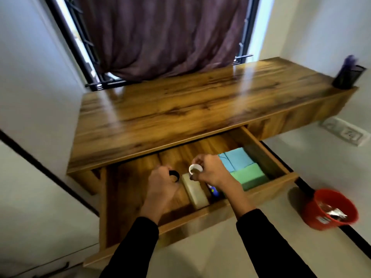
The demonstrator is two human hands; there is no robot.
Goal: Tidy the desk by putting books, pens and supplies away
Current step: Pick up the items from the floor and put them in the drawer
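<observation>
A wooden desk [180, 109] has its drawer [210, 215] pulled out toward me. Both hands are inside the drawer. My left hand [160, 185] grips a black tape roll [174, 175]. My right hand [210, 171] holds a white tape roll [195, 169]. Between the hands lies a pale beige block [195, 191]. A small blue and white item [214, 192] sits partly hidden under my right wrist. At the drawer's right side are a blue book [236, 159] and a green book [251, 176].
A black mesh pen holder [348, 77] with purple items stands on the desk's far right corner. A red bucket [331, 209] with scraps sits on the floor at right. A purple curtain [164, 37] hangs behind the desk. A wall socket [349, 134] is at right.
</observation>
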